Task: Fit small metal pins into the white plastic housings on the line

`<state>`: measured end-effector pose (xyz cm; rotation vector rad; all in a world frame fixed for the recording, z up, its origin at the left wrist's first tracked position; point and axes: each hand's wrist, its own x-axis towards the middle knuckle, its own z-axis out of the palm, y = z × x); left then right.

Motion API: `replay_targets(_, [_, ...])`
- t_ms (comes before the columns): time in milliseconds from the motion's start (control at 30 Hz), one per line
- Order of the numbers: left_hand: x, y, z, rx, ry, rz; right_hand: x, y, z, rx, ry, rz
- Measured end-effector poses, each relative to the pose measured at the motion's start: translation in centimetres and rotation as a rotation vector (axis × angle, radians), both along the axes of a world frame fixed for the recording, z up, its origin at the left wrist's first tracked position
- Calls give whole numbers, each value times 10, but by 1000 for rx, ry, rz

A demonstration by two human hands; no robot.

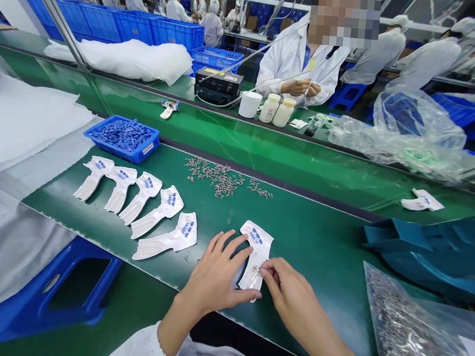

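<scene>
At lower centre, flat on the green worktop (320, 229): a white pistol-shaped plastic housing half (259, 253), handle toward the bottom of the frame, with a cluster of blue inserts (256, 235) in the head. Just left of it, the left hand (221, 272), fingers spread wide, with fingertips along the upper left side and thumb across the lower end of the handle, seemingly for bracing. To the right, the right hand (288, 286), thumb and forefinger pinched together over the handle, seemingly on a tiny metal fitting (255, 270). Impossible to tell from this view whether gripped clear of the plastic or pressed into it.

Step in hand, by judgement: setting or adjusting small metal hardware in the handle, blue inserts already in the head. From here, a call for a steady brace on the left and fine fingertip alignment on the right, without tilting the housing or knocking the fitting loose.

At centre left, five similar housing halves (155, 215) in a slanting row, likewise with blue pieces in their heads. Above these, a blue plastic bin (134, 157) full of blue plastic parts (122, 133). Near the centre of the frame, a loose scatter of small metal parts (225, 183). At lower right, a clear bag of metal pieces (415, 335), with a teal plastic tray (431, 250) above.
</scene>
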<state>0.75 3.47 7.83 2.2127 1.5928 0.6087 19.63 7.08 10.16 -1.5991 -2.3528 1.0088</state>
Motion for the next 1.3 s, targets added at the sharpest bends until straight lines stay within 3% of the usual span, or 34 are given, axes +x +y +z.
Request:
replay_targets(467, [-1, 4, 0, -27, -17, -39, -4, 16, 2, -118, -4, -17])
replay_targets(633, [-2, 3, -1, -16, -16, -23, 2, 23, -1, -270, 192, -55])
replay_targets(833, [-3, 0, -3, -9, -15, -2, 3, 6, -9, -601, 693, -452])
replay_targets(1000, [-4, 1, -3, -2, -30, 1, -8, -1, -30, -494, 711, -407])
replay_targets(1067, [-3, 0, -3, 20, -48, 6, -12, 0, -30, -489, 733, -399])
replay_targets(1200, [-9, -7, -2, 202, -134, 35, -10, 21, -10, -610, 826, -405])
replay_targets(1300, [-28, -16, 1, 386, -155, 198, -2, 73, 5, -513, 812, -411])
